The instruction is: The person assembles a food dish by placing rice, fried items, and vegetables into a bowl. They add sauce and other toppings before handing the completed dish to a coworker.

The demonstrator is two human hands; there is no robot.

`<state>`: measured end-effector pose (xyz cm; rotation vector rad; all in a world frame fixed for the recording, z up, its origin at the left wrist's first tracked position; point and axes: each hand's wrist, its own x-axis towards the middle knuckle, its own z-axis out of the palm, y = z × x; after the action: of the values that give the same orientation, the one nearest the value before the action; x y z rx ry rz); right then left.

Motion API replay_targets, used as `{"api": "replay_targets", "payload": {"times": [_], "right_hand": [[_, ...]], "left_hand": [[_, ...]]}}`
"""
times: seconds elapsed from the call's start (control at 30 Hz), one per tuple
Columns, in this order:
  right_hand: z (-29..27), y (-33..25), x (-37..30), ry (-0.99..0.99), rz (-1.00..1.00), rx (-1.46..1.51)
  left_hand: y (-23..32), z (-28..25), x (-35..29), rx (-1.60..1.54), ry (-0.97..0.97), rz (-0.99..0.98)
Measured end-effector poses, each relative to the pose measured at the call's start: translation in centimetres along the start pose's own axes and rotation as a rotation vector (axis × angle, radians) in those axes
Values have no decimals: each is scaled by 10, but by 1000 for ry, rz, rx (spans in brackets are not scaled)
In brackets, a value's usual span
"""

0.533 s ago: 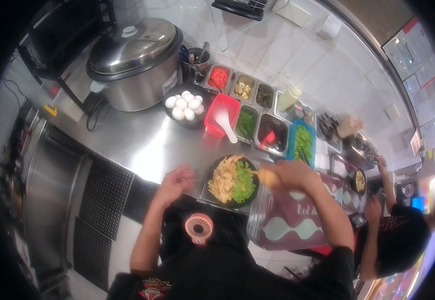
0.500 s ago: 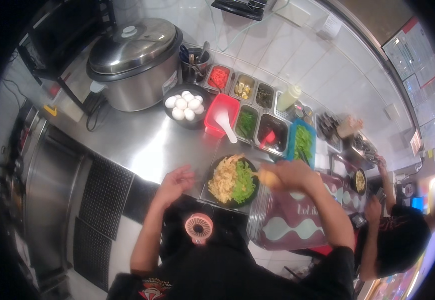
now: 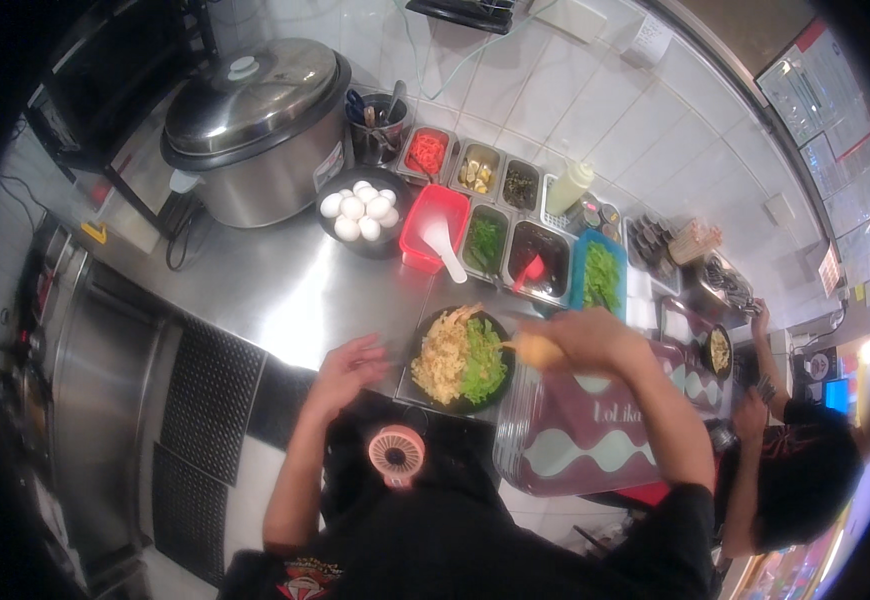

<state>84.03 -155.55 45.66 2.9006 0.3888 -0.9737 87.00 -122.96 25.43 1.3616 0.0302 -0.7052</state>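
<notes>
My right hand is wrapped round a squeeze bottle of yellow-orange sauce. The bottle is tilted over, its nozzle pointing left at the lettuce. That lettuce fills the right side of a black bowl; pale golden fried food heaps up on the left side. Left of the bowl, my left hand hovers with its fingers apart, holding nothing. Whether sauce is leaving the nozzle is too blurred to tell.
Behind the bowl stand a red tub with a white rice paddle, several metal topping pans and a blue lettuce tub. Eggs and a rice cooker are at left. A patterned tray lies right; a co-worker stands beyond.
The whole view has shifted slightly. My right hand still holds the tilted bottle beside the bowl, and my left hand stays raised with nothing in it.
</notes>
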Motion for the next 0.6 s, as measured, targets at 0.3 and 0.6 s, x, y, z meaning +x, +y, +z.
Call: {"api": "replay_targets", "payload": {"times": [0.3, 0.6], "right_hand": [[24, 11, -5, 112, -122, 51], [54, 17, -10, 289, -273, -17]], "left_hand": [[-4, 0, 0, -24, 13, -19], [-3, 10, 6, -2, 0, -43]]}}
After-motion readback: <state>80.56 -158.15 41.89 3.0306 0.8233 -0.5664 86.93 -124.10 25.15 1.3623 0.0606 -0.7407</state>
